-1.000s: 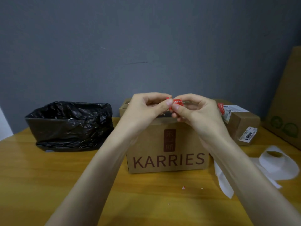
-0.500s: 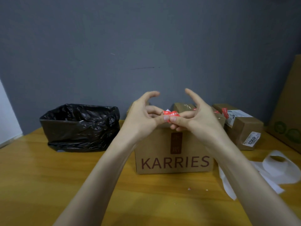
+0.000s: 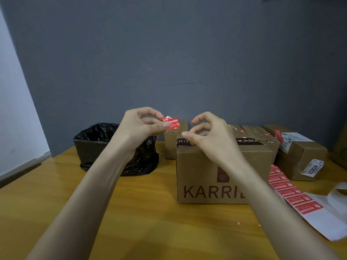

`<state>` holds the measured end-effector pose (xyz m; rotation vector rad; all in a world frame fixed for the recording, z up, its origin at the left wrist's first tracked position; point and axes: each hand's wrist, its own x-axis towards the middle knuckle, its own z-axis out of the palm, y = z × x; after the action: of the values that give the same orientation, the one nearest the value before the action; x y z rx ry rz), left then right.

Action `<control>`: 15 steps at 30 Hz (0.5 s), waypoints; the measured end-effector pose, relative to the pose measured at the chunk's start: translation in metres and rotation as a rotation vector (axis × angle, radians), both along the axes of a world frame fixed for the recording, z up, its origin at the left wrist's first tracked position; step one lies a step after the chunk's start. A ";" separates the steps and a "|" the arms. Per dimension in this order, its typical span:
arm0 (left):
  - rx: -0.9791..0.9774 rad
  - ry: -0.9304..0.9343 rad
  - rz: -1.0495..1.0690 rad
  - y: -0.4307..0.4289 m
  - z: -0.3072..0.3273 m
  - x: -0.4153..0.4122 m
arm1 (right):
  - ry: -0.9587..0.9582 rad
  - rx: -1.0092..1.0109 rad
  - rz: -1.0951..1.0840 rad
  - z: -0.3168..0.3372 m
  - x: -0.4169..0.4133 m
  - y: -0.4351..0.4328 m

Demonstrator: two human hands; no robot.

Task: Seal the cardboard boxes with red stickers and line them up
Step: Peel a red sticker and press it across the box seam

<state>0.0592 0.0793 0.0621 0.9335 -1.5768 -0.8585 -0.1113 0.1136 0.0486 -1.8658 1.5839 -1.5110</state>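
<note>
Pinching a sticker [image 3: 171, 123] with the left hand [image 3: 142, 126]: thumb and forefinger pressed together on its left end, other fingers curled behind, all raised above the counter [image 3: 131, 212]. Holding nothing in the right hand [image 3: 208, 136]: fingers loosely curled, thumb and forefinger apart with a clear gap between them, just right of the sticker and not touching it. Hovering there over the near top edge of the front box [image 3: 206, 175]; cannot tell whether resting on it

Red, small and oblong, that sticker, with white print too small to read and a white corner peeping from behind its top edge. Held in the air in front of the small box [image 3: 171, 145], up and left of the front box's top

On the front box, brown card with "KARRIE" in dark letters on the near face, the rest hidden by the right forearm, and a dark band with pale letters across the top. Behind it to the right, the back boxes [image 3: 259, 132], close together, with red bits on their tops. Further right, a labelled box [image 3: 300, 158] with white labels and a red seal [image 3: 277, 135] at its top edge

Right of the front box, flat on the counter, a strip [image 3: 293, 194] of red stickers on white backing, running to the near right. On the left, a bin [image 3: 97, 147] lined with a black bag, partly hidden by the left forearm. On the near counter, a tiny red scrap [image 3: 238, 223]. Behind all, a grey wall [image 3: 169, 53]
</note>
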 end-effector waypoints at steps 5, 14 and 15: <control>0.027 0.006 0.214 -0.034 -0.012 0.038 | 0.027 -0.002 0.090 0.002 0.041 -0.023; 0.159 0.066 0.470 -0.089 -0.038 0.088 | 0.135 0.284 0.216 -0.009 0.108 -0.080; 0.183 0.076 0.492 -0.093 -0.040 0.090 | 0.113 0.312 0.215 -0.011 0.111 -0.084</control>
<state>0.1496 -0.0137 0.0220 1.3332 -1.1419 -0.6810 -0.0002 0.0293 0.0379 -1.8947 1.5071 -1.0202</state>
